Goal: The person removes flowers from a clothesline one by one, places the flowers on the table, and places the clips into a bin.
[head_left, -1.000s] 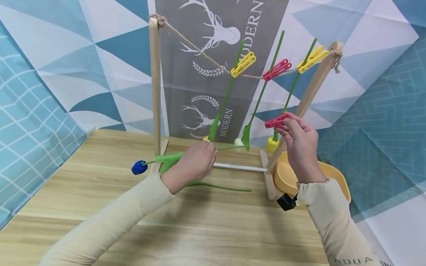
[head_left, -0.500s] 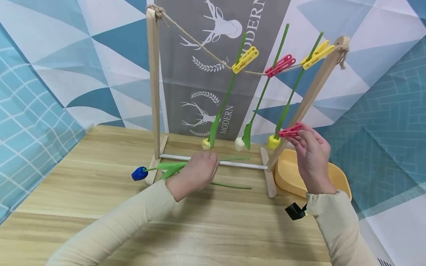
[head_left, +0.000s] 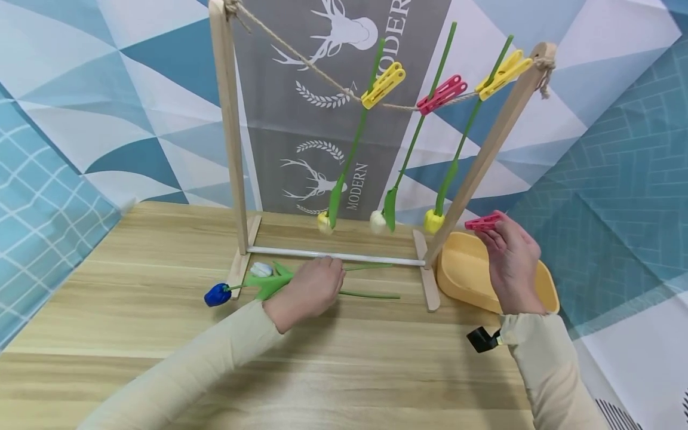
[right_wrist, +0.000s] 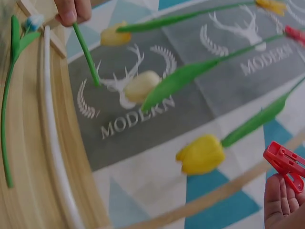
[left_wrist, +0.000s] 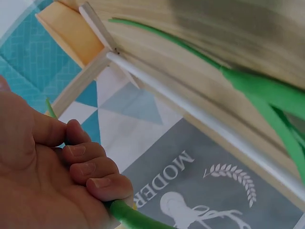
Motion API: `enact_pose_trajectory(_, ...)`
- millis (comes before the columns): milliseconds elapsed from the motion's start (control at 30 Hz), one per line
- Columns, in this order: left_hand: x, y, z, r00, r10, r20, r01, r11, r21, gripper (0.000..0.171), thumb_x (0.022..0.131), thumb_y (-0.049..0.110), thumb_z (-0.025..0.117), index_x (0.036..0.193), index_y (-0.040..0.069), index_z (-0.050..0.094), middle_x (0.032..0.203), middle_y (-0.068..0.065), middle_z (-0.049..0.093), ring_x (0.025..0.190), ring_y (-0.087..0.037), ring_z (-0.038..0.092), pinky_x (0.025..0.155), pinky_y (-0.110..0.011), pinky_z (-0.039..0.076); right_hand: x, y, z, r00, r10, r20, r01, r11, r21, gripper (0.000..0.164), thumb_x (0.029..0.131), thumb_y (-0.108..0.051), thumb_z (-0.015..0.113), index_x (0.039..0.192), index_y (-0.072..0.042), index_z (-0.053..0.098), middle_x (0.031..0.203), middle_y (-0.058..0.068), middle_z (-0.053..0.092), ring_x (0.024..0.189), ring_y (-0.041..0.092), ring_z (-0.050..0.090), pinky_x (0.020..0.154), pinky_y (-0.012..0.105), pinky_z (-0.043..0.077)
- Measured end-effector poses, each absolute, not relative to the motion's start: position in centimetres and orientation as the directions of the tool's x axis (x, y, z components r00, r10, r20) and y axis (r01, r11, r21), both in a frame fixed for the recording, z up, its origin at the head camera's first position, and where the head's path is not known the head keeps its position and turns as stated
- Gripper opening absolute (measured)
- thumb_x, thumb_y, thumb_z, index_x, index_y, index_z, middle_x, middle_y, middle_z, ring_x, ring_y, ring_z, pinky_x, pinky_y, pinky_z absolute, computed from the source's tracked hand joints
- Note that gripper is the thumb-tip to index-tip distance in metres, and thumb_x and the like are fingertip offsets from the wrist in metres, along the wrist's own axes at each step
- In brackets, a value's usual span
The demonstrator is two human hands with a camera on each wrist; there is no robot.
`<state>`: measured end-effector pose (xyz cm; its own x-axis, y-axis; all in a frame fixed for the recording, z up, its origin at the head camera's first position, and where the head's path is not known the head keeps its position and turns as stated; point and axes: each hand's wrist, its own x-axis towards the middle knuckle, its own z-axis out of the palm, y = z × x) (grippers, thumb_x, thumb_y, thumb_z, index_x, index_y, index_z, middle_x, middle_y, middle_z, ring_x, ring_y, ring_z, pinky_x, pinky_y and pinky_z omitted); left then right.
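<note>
My left hand [head_left: 312, 289] grips the green stem of a blue artificial tulip [head_left: 217, 294] low over the table. In the left wrist view, curled fingers [left_wrist: 97, 169] wrap that stem. A white tulip [head_left: 261, 269] lies on the table beneath, its stem showing past my hand. On the right, my right hand [head_left: 510, 257] pinches a red clothespin [head_left: 482, 222], well apart from the rope [head_left: 301, 57]. Three tulips hang heads down from the rope: a pale yellow one [head_left: 325, 222], a white one [head_left: 378, 221] and a yellow one [head_left: 434, 221], held by yellow and red clothespins.
A wooden stand with a left post [head_left: 230, 131] and a right post [head_left: 491, 149] carries the rope. A white rod [head_left: 333, 255] joins its feet. Behind the right foot sits a yellow tray [head_left: 462, 286]. A patterned backdrop [head_left: 177, 101] rises behind the table [head_left: 376, 370].
My right hand has moved right and down with the clothespin, away from the hanging yellow tulip. My left hand has sunk toward the table with the blue tulip, and the lying white bloom now shows.
</note>
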<state>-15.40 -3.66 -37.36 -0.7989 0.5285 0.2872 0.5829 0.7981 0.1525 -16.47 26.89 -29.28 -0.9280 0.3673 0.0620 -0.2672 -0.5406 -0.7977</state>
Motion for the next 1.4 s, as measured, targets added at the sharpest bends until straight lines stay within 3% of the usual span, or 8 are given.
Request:
enact_pose_trajectory(267,-15.1,-3.2,-38.3,-0.828,0.529,0.186,0.558,0.809,0.183,0.021,0.098,0.017,0.042,0.085,0.002,0.05,0.075,-0.011,0.053,0.074,-0.028,0.057,0.062,-0.041,0.051,-17.0,29.0,-31.5,-0.918,0.395,-0.038,-0.205,-0.555,-0.806,0.016,0.087,0.0,0.06,0.103,-0.001,0.063,0.086,0.009,0.067,0.071,0.018,0.066,0.072,0.025,0.055)
enact_pose_trajectory(467,-15.0,-2.7,-39.3,-0.822,0.541,0.18,0.568,0.804,0.177,0.022,0.098,0.017,0.043,0.085,0.001,0.051,0.073,-0.01,0.051,0.072,-0.026,0.054,0.06,-0.04,0.049,-17.4,30.2,-33.4,-0.902,0.423,-0.089,-0.152,-0.503,-0.851,0.015,0.089,-0.001,0.054,0.104,-0.004,0.057,0.084,0.005,0.066,0.069,0.015,0.065,0.069,0.022,0.055)
enact_pose_trajectory(667,-14.7,-2.3,-39.8,-0.808,0.56,0.182,0.585,0.8,0.134,0.022,0.098,0.017,0.043,0.082,0.003,0.049,0.069,-0.006,0.047,0.065,-0.02,0.049,0.053,-0.035,0.046,-18.0,31.3,-35.2,-0.891,0.432,-0.139,-0.089,-0.466,-0.88,0.007,0.089,-0.001,0.055,0.091,-0.003,0.062,0.08,0.003,0.067,0.065,0.014,0.065,0.066,0.022,0.055)
enact_pose_trajectory(867,-14.5,-1.8,-40.4,-0.8,0.58,0.155,0.597,0.794,0.11,0.022,0.098,0.018,0.043,0.082,0.005,0.049,0.068,-0.005,0.048,0.064,-0.019,0.051,0.055,-0.033,0.047,-18.5,32.5,-36.8,-0.903,0.372,-0.213,0.061,-0.381,-0.923,0.006,0.089,-0.004,0.059,0.093,-0.008,0.059,0.079,-0.001,0.068,0.072,0.01,0.067,0.071,0.02,0.054)
enact_pose_trajectory(1033,-14.6,-1.4,-40.9,-0.806,0.578,0.126,0.59,0.799,0.117,0.022,0.098,0.018,0.043,0.082,0.005,0.049,0.069,-0.005,0.049,0.064,-0.021,0.053,0.056,-0.034,0.047,-18.8,33.4,-38.0,-0.917,0.315,-0.245,0.191,-0.192,-0.963,0.025,0.09,-0.014,0.061,0.111,-0.01,0.048,0.082,-0.009,0.066,0.077,0.003,0.066,0.072,0.016,0.053)
enact_pose_trajectory(1233,-14.6,-0.8,-41.7,-0.816,0.573,0.081,0.578,0.805,0.129,0.023,0.099,0.02,0.041,0.084,0.006,0.049,0.071,-0.005,0.05,0.065,-0.02,0.053,0.056,-0.033,0.046,-19.4,33.8,-39.0,-0.918,0.306,-0.253,0.275,0.03,-0.961,0.062,0.086,-0.026,0.066,0.135,0.001,0.038,0.093,-0.01,0.055,0.076,-0.004,0.063,0.075,0.014,0.051)
enact_pose_trajectory(1400,-14.6,-0.4,-42.3,-0.805,0.59,0.061,0.593,0.799,0.098,0.023,0.099,0.021,0.041,0.085,0.007,0.051,0.071,-0.003,0.049,0.064,-0.017,0.051,0.058,-0.031,0.045,-19.8,33.9,-39.5,-0.927,0.291,-0.238,0.299,0.187,-0.936,0.064,0.09,-0.027,0.061,0.139,0.006,0.034,0.092,-0.012,0.054,0.077,-0.004,0.063,0.081,0.019,0.051)
